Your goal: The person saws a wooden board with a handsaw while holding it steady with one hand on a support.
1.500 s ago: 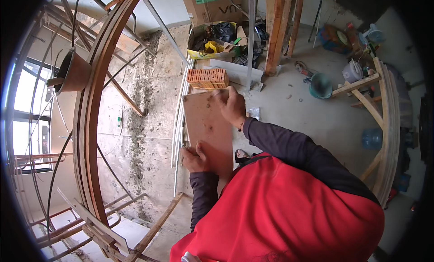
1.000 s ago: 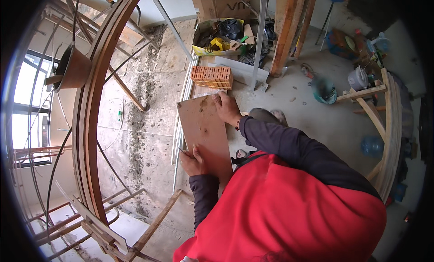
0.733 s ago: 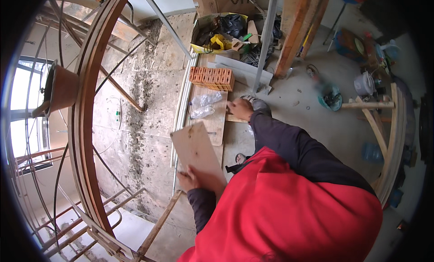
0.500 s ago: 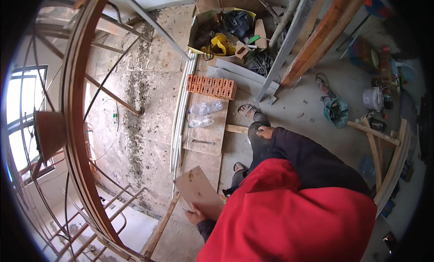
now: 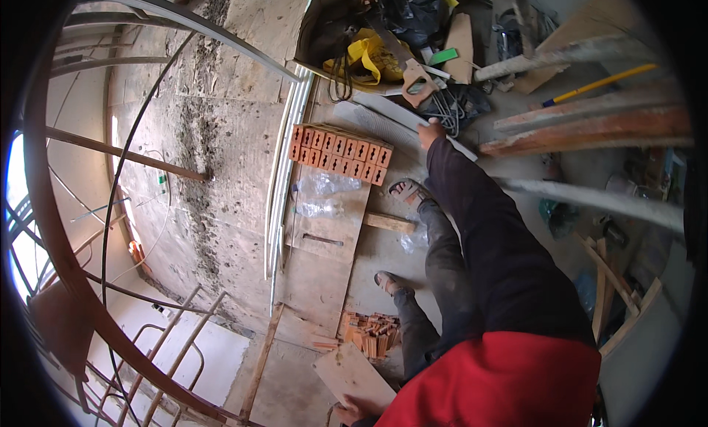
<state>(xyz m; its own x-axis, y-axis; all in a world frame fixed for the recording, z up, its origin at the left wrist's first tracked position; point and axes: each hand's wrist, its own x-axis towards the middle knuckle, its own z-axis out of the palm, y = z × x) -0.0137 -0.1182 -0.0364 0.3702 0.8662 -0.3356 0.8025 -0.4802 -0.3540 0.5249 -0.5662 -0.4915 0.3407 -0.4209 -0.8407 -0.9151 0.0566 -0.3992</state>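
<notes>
My left hand (image 5: 348, 411) is closed on the edge of a flat, pale wooden board (image 5: 354, 379), low in the picture; my red clothing covers part of that board. Stretched far forward, my right hand (image 5: 431, 133) is closed at the edge of a long light-grey strip (image 5: 394, 111). Its fingers are partly hidden, so what they grip does not show clearly. A ribbed grey sheet (image 5: 372, 123) lies under the strip. Just left of this hand sits a block of orange hollow bricks (image 5: 341, 155). A handsaw (image 5: 418, 84) with a wooden handle rests beyond the hand.
A box (image 5: 313, 40) holds a yellow bag (image 5: 369, 56) and a black bag (image 5: 417, 14). White pipes (image 5: 284, 161) run along the left, beside plastic bottles (image 5: 321, 195). Timber posts (image 5: 590, 132) lean at right. Small wooden wedges (image 5: 375, 332) are piled by my foot.
My right hand has left my knee and reached forward to the grey strip. The view has shifted forward, so the board in my left hand sits lower, and the wedge pile has come into sight.
</notes>
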